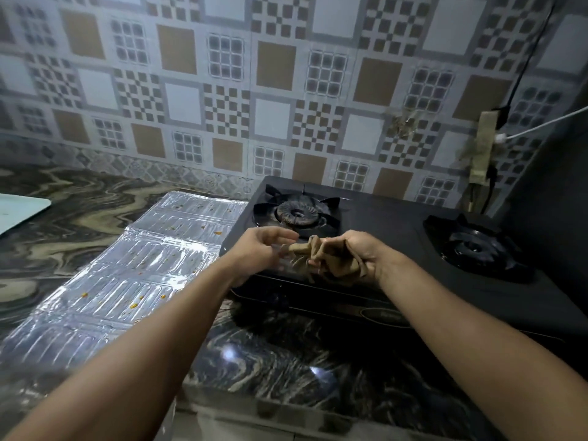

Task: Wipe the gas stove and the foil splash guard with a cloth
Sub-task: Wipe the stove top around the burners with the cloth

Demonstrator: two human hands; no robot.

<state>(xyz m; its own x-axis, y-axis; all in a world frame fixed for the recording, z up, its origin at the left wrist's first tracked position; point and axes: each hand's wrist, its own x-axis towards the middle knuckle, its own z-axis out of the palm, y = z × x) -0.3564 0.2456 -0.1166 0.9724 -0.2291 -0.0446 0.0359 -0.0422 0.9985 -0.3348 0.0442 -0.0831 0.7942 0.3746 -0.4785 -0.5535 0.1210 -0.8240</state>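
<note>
A black two-burner gas stove (pixel 381 224) stands on the marbled counter at the right. The foil splash guard (pixel 133 275) lies flat on the counter to its left, dotted with orange food specks. A crumpled brown cloth (pixel 334 265) hangs over the stove's front edge, bunched in my right hand (pixel 362 256). My left hand (pixel 257 249) is just left of the cloth, its fingertips at the cloth's free end, fingers partly apart; whether they pinch it is unclear.
The left burner (pixel 297 213) and the right burner (pixel 477 246) carry pan supports. A patterned tiled wall rises behind. A taped socket with cables (pixel 483 144) is on the wall at right. A pale board (pixel 19 214) lies at the far left.
</note>
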